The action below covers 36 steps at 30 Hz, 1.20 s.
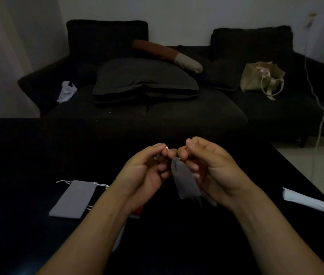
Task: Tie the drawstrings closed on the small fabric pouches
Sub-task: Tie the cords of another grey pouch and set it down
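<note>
A small grey fabric pouch (185,181) hangs in the air between my two hands, its gathered top held up at the fingertips. My left hand (147,171) pinches the drawstring at the pouch's top from the left. My right hand (210,167) pinches the string at the same spot from the right, with its fingers curled. The strings themselves are mostly hidden by my fingers. A second grey pouch (73,198) lies flat on the dark table (28,151) to the left, its white drawstrings loose at its far end.
A white folded piece (310,201) lies near the table's right edge. A red item (138,211) peeks out under my left wrist. Beyond the table stands a dark sofa (196,112) with cushions, a beige tote bag (260,78) and a white cable (319,108).
</note>
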Each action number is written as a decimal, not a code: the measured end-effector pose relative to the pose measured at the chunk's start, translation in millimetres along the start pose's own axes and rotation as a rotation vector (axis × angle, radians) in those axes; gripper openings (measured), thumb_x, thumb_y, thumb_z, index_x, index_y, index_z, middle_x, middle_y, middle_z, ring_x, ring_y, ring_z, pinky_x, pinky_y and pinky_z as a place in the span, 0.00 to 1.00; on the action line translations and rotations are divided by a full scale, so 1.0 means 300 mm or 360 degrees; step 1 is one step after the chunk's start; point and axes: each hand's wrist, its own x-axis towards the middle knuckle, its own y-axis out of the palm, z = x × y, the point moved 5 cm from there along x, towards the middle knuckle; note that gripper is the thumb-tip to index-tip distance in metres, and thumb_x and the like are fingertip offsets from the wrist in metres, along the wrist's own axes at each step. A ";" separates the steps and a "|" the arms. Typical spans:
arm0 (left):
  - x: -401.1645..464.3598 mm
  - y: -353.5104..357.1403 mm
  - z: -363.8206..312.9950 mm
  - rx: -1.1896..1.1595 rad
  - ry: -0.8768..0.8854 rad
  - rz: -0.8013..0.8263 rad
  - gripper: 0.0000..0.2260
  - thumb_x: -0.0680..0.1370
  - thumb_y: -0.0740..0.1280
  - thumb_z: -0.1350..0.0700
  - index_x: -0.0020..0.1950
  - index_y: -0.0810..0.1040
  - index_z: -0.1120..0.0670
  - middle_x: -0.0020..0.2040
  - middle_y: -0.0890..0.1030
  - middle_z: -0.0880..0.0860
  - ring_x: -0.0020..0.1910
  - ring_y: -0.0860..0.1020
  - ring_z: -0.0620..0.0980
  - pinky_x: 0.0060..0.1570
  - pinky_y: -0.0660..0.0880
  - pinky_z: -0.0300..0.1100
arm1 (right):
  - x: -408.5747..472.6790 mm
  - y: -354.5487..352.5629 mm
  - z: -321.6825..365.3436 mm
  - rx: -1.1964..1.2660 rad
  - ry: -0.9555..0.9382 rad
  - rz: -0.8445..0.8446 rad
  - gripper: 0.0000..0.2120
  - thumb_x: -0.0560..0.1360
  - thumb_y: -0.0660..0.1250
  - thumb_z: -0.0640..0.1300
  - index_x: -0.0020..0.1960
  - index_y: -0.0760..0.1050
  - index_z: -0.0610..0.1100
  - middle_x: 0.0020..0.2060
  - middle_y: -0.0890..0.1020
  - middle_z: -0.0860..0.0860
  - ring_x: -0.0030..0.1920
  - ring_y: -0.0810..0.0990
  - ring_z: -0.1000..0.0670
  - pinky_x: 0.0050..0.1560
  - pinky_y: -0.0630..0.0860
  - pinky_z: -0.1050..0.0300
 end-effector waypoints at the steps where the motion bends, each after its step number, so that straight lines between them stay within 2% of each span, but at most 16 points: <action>1: 0.002 0.002 0.004 -0.0017 -0.0006 0.0004 0.06 0.73 0.66 0.55 0.41 0.74 0.56 0.48 0.70 0.62 0.55 0.57 0.61 0.56 0.56 0.56 | 0.001 -0.001 0.004 -0.0014 -0.0012 0.0006 0.08 0.75 0.65 0.43 0.39 0.71 0.41 0.33 0.78 0.48 0.27 0.68 0.56 0.29 0.66 0.64; 4: 0.003 -0.001 0.001 0.0097 0.0034 -0.0033 0.06 0.73 0.67 0.54 0.38 0.77 0.55 0.45 0.76 0.57 0.44 0.69 0.61 0.51 0.65 0.49 | 0.000 -0.009 0.020 -0.0131 -0.0076 -0.0044 0.09 0.75 0.64 0.42 0.37 0.70 0.42 0.33 0.77 0.47 0.28 0.68 0.55 0.28 0.68 0.63; 6: 0.004 -0.023 -0.013 0.0348 0.0100 -0.0127 0.08 0.76 0.66 0.56 0.40 0.82 0.55 0.43 0.81 0.55 0.42 0.76 0.50 0.44 0.70 0.43 | -0.001 -0.018 0.024 -0.0186 -0.0118 -0.0090 0.08 0.74 0.65 0.42 0.37 0.71 0.42 0.33 0.77 0.47 0.30 0.70 0.53 0.29 0.68 0.61; 9: 0.001 -0.052 -0.030 0.0863 0.0124 -0.0247 0.14 0.80 0.64 0.57 0.37 0.84 0.52 0.34 0.80 0.51 0.33 0.75 0.46 0.30 0.69 0.35 | -0.006 -0.030 0.045 -0.0351 -0.0179 -0.0128 0.08 0.75 0.65 0.42 0.38 0.72 0.40 0.35 0.79 0.46 0.30 0.72 0.53 0.30 0.70 0.62; 12: 0.002 -0.049 -0.019 0.0982 0.0044 -0.0179 0.18 0.81 0.61 0.56 0.34 0.83 0.52 0.33 0.80 0.51 0.30 0.76 0.45 0.27 0.69 0.36 | -0.007 -0.042 0.055 -0.0604 -0.0141 -0.0178 0.08 0.77 0.64 0.40 0.39 0.73 0.39 0.34 0.80 0.47 0.29 0.72 0.53 0.29 0.70 0.64; 15: 0.001 -0.029 -0.007 0.0935 -0.0005 -0.0022 0.13 0.80 0.62 0.52 0.39 0.81 0.55 0.33 0.80 0.52 0.30 0.78 0.46 0.28 0.71 0.36 | -0.006 -0.038 0.034 -0.0607 -0.0057 -0.0084 0.08 0.77 0.65 0.40 0.39 0.73 0.40 0.34 0.80 0.47 0.30 0.72 0.53 0.29 0.70 0.64; 17: -0.003 -0.017 -0.001 0.1013 0.0031 0.0097 0.11 0.78 0.63 0.52 0.38 0.79 0.52 0.31 0.78 0.50 0.30 0.76 0.44 0.30 0.71 0.36 | -0.006 -0.036 0.024 -0.0600 -0.0020 -0.0061 0.08 0.73 0.67 0.45 0.40 0.74 0.41 0.35 0.81 0.47 0.32 0.73 0.52 0.32 0.71 0.62; 19: -0.004 -0.023 -0.002 0.1047 0.0093 0.0104 0.14 0.81 0.61 0.55 0.36 0.78 0.50 0.31 0.76 0.48 0.30 0.73 0.42 0.32 0.70 0.34 | -0.001 -0.052 0.024 -0.0657 -0.0030 -0.0173 0.11 0.70 0.69 0.48 0.42 0.77 0.40 0.40 0.81 0.45 0.35 0.76 0.50 0.35 0.72 0.59; 21: -0.005 -0.028 -0.022 0.1033 0.0226 0.0035 0.13 0.80 0.61 0.54 0.36 0.77 0.50 0.33 0.74 0.46 0.31 0.71 0.40 0.33 0.69 0.33 | 0.000 -0.078 0.035 -0.0739 -0.0107 -0.0354 0.09 0.70 0.70 0.47 0.42 0.79 0.41 0.43 0.79 0.41 0.36 0.74 0.46 0.33 0.70 0.57; 23: -0.008 -0.026 -0.046 0.1013 0.0365 -0.0008 0.12 0.78 0.62 0.50 0.36 0.76 0.51 0.40 0.75 0.46 0.34 0.72 0.39 0.37 0.70 0.31 | 0.000 -0.095 0.040 -0.0844 -0.0150 -0.0437 0.07 0.73 0.71 0.43 0.40 0.79 0.40 0.42 0.78 0.41 0.38 0.72 0.44 0.32 0.68 0.56; 26: -0.011 -0.023 -0.048 0.0883 0.0383 0.0016 0.11 0.75 0.65 0.47 0.37 0.80 0.50 0.55 0.80 0.45 0.48 0.78 0.41 0.49 0.73 0.36 | 0.000 -0.089 0.034 -0.1053 -0.0135 -0.0333 0.09 0.75 0.70 0.41 0.42 0.79 0.35 0.39 0.79 0.42 0.37 0.74 0.48 0.31 0.71 0.63; 28: -0.019 -0.017 -0.050 0.0829 0.0404 0.0025 0.09 0.73 0.68 0.47 0.37 0.83 0.50 0.59 0.81 0.44 0.54 0.80 0.41 0.50 0.76 0.35 | 0.000 -0.075 0.030 -0.1152 -0.0113 -0.0269 0.09 0.75 0.70 0.41 0.44 0.79 0.34 0.37 0.80 0.44 0.36 0.76 0.51 0.32 0.73 0.65; 30: -0.026 -0.006 -0.062 0.0877 0.0475 0.0014 0.08 0.70 0.70 0.49 0.36 0.84 0.51 0.60 0.82 0.45 0.59 0.79 0.41 0.51 0.75 0.30 | 0.001 -0.068 0.027 -0.1230 -0.0113 -0.0271 0.08 0.76 0.70 0.42 0.45 0.80 0.36 0.35 0.81 0.46 0.35 0.77 0.53 0.34 0.74 0.65; 32: -0.031 0.000 -0.077 0.0941 0.0531 -0.0010 0.07 0.70 0.70 0.52 0.33 0.84 0.51 0.58 0.83 0.46 0.59 0.80 0.41 0.51 0.73 0.28 | 0.003 -0.069 0.025 -0.1279 -0.0115 -0.0304 0.08 0.76 0.69 0.43 0.44 0.80 0.37 0.35 0.81 0.45 0.35 0.78 0.54 0.35 0.74 0.64; 34: -0.035 -0.006 -0.097 0.1071 0.0621 -0.0073 0.10 0.72 0.71 0.57 0.30 0.82 0.50 0.55 0.84 0.48 0.57 0.81 0.43 0.52 0.73 0.30 | 0.007 -0.072 0.020 -0.1288 -0.0091 -0.0329 0.09 0.76 0.69 0.44 0.43 0.79 0.37 0.35 0.81 0.42 0.35 0.78 0.52 0.34 0.74 0.63; 36: -0.037 -0.017 -0.111 0.1317 0.0735 -0.0192 0.15 0.73 0.72 0.63 0.28 0.81 0.49 0.53 0.84 0.49 0.55 0.81 0.45 0.53 0.72 0.33 | 0.011 -0.079 0.012 -0.1298 -0.0048 -0.0359 0.10 0.77 0.68 0.45 0.43 0.79 0.38 0.35 0.82 0.45 0.35 0.79 0.52 0.33 0.75 0.62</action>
